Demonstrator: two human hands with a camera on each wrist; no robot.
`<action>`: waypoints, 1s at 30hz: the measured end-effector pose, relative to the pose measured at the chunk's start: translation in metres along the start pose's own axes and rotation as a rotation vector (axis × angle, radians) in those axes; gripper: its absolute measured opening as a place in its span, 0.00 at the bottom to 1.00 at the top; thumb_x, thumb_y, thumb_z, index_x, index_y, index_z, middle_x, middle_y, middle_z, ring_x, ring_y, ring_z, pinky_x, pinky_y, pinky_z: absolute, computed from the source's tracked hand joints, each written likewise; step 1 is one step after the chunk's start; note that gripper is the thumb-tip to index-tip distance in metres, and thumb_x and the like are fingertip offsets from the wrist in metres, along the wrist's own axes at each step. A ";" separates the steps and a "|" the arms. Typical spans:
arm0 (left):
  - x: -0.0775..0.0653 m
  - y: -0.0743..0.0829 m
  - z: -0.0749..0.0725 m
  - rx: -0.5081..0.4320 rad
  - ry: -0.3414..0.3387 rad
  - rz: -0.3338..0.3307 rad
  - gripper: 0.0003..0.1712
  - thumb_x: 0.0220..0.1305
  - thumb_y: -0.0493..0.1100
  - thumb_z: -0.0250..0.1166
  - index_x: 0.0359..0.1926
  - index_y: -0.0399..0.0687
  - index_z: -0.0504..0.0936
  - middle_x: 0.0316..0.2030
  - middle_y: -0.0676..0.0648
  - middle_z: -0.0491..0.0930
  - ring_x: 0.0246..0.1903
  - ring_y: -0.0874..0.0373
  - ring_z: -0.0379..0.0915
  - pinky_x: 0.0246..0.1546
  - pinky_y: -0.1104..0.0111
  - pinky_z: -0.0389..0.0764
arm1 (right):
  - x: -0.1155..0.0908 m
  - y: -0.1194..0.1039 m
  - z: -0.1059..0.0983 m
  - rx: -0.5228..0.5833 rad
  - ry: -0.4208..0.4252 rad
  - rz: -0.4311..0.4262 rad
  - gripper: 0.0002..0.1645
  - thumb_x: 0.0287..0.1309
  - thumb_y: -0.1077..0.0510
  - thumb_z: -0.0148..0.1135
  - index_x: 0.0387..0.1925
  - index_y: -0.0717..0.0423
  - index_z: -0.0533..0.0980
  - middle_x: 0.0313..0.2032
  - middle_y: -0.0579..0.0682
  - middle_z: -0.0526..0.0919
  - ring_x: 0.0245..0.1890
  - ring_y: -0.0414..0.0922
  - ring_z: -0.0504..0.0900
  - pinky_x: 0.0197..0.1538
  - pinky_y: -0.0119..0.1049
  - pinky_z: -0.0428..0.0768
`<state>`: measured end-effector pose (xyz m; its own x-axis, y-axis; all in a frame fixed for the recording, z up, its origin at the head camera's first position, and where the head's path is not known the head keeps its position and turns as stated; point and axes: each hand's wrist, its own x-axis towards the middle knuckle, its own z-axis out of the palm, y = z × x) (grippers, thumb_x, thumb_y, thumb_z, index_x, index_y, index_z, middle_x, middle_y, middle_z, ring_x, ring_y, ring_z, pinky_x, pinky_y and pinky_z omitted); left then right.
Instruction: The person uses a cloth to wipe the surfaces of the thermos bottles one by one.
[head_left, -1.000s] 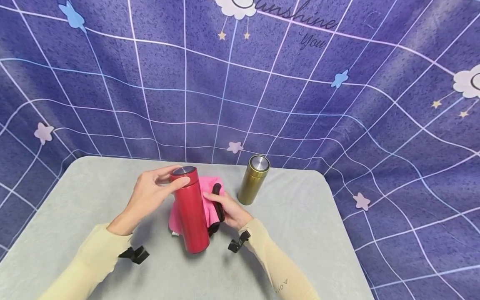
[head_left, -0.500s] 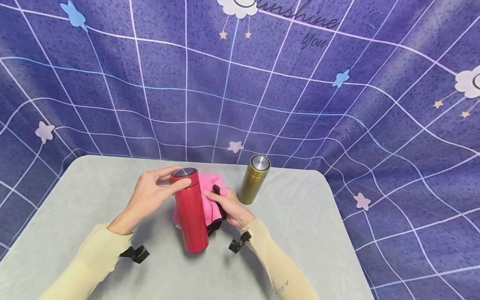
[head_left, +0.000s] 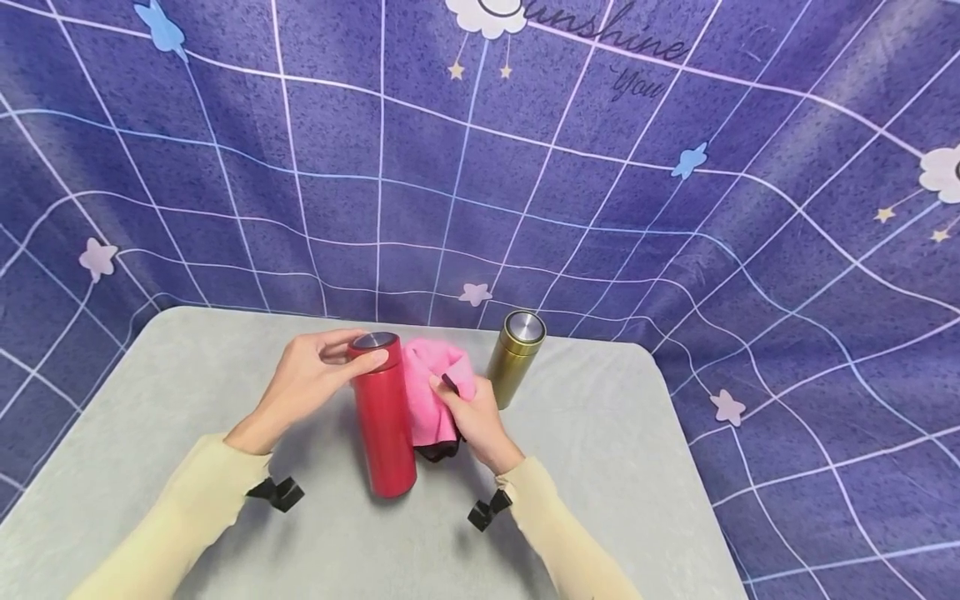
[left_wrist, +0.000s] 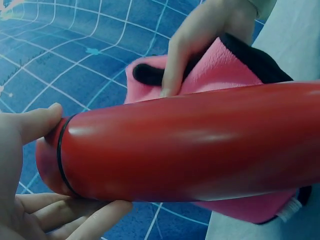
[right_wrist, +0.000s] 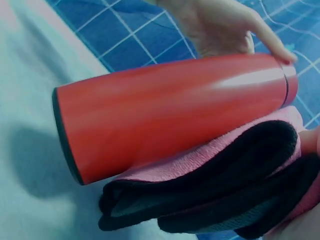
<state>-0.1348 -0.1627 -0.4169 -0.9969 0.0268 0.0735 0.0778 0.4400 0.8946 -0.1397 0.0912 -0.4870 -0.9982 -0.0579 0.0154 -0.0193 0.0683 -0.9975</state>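
A red thermos bottle (head_left: pixel 386 437) with a metallic disc on its lid stands slightly tilted in front of me. My left hand (head_left: pixel 302 379) grips it round the lid end, thumb on one side and fingers on the other, as the left wrist view shows. My right hand (head_left: pixel 480 423) holds a bunched pink cloth (head_left: pixel 429 404) with black edging against the bottle's right side. In the right wrist view, folds of the cloth (right_wrist: pixel 240 175) lie along the red bottle (right_wrist: pixel 175 115), whose base seems raised off the table.
A shorter gold thermos bottle (head_left: pixel 513 360) stands upright behind my right hand, partly covered by it. The grey tabletop (head_left: pixel 600 467) has rounded far corners. A purple gridded curtain (head_left: pixel 420 167) hangs behind and to the right.
My right hand has moved the cloth rightward and slightly up, so less of it shows left of the bottle. My left hand keeps its grip on the red thermos bottle.
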 end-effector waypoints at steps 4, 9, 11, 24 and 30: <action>0.007 -0.003 0.001 -0.047 -0.036 -0.026 0.37 0.63 0.64 0.78 0.65 0.47 0.86 0.57 0.43 0.88 0.49 0.49 0.89 0.40 0.62 0.91 | -0.007 -0.005 -0.003 -0.120 0.052 -0.141 0.13 0.64 0.58 0.75 0.30 0.64 0.83 0.23 0.44 0.79 0.27 0.40 0.77 0.35 0.31 0.77; 0.013 -0.006 0.001 -0.069 -0.076 -0.049 0.39 0.63 0.64 0.77 0.67 0.45 0.84 0.56 0.42 0.88 0.44 0.57 0.89 0.40 0.60 0.91 | -0.016 -0.006 -0.004 -0.248 0.077 -0.323 0.14 0.63 0.61 0.76 0.25 0.60 0.80 0.21 0.47 0.76 0.25 0.39 0.74 0.32 0.30 0.75; 0.015 -0.007 0.001 -0.083 -0.089 -0.055 0.39 0.65 0.64 0.77 0.67 0.44 0.83 0.56 0.41 0.88 0.44 0.59 0.89 0.40 0.60 0.91 | -0.020 -0.007 -0.004 -0.271 0.065 -0.392 0.12 0.64 0.61 0.75 0.27 0.58 0.80 0.21 0.48 0.78 0.24 0.37 0.75 0.31 0.30 0.77; 0.022 -0.010 0.002 -0.084 -0.143 -0.106 0.39 0.65 0.70 0.73 0.63 0.46 0.86 0.45 0.43 0.89 0.37 0.51 0.88 0.40 0.55 0.90 | -0.027 -0.013 -0.001 -0.500 -0.048 -0.902 0.25 0.60 0.72 0.67 0.58 0.57 0.84 0.49 0.52 0.90 0.50 0.46 0.89 0.58 0.37 0.86; 0.023 -0.012 0.001 -0.056 -0.145 -0.134 0.39 0.63 0.72 0.73 0.58 0.44 0.87 0.43 0.43 0.90 0.39 0.52 0.88 0.40 0.58 0.89 | -0.029 -0.021 0.003 -0.652 -0.072 -1.099 0.30 0.59 0.65 0.76 0.64 0.59 0.82 0.58 0.54 0.88 0.60 0.49 0.87 0.68 0.42 0.81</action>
<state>-0.1584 -0.1670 -0.4265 -0.9889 0.1019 -0.1079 -0.0590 0.3973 0.9158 -0.1103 0.0888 -0.4669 -0.4346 -0.4464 0.7822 -0.8730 0.4224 -0.2439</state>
